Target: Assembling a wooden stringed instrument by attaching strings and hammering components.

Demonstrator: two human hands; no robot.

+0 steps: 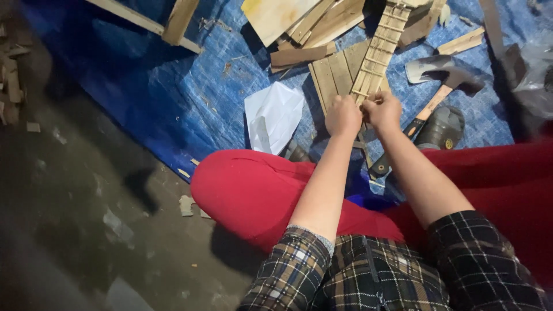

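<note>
A long wooden ladder-like frame (383,43) with thin cross slats lies over a blue tarp (173,98), running from the top of the view down to my hands. My left hand (343,115) is closed on its near end, knuckles up. My right hand (383,110) grips the same end beside it, fingers pinched around a slat. Both forearms come out of plaid sleeves over my red-clad knee (253,190).
A hammer (440,92) with a wooden handle lies right of my hands, next to a dark round tool (442,128). White folded paper (273,115) lies left. Wood planks and offcuts (305,23) are scattered at the top. Bare concrete floor (75,201) is on the left.
</note>
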